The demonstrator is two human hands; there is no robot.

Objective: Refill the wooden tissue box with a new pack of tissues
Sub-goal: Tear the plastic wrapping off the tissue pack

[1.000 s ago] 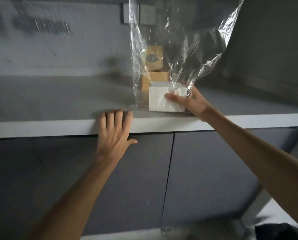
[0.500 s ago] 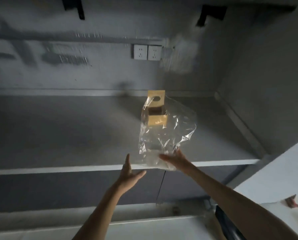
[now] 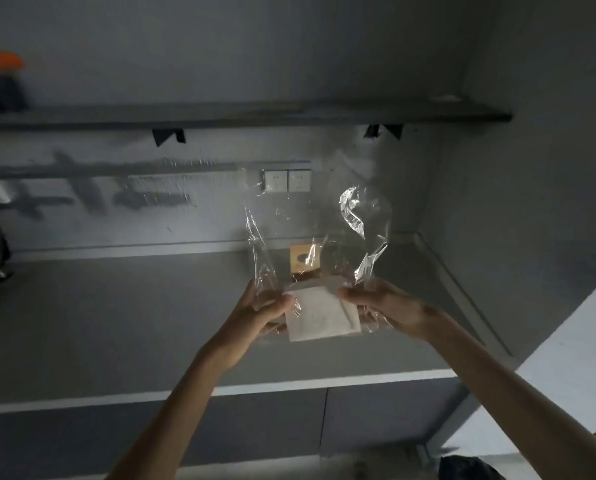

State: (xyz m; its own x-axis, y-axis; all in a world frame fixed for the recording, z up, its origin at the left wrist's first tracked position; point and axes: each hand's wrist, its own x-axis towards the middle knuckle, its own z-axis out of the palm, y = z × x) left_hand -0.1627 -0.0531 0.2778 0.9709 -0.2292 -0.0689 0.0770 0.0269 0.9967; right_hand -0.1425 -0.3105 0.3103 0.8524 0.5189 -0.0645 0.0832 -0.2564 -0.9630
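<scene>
Single head-worn wide-angle view, facing counter (image 3: 116,323) and back wall (image 3: 220,64), left hand (image 3: 258,311) and right hand (image 3: 390,303) close

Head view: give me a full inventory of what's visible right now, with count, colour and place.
counter: one, grey, pale front edge, across the middle.
cabinet doors: two, grey, under the counter.
wooden tissue box: one, tan, on the counter near the wall.
plastic bag: one, clear, crinkled, held up in front of the box.
tissue pack: one, white, in the bag's bottom.
wall sockets: two, white, above the box.
shelf: one, dark grey, high on the wall.
bottle: one, dark, orange cap, blurred, shelf's left end.
left hand: one, grips the pack's left edge through the bag.
right hand: one, grips its right edge.
</scene>
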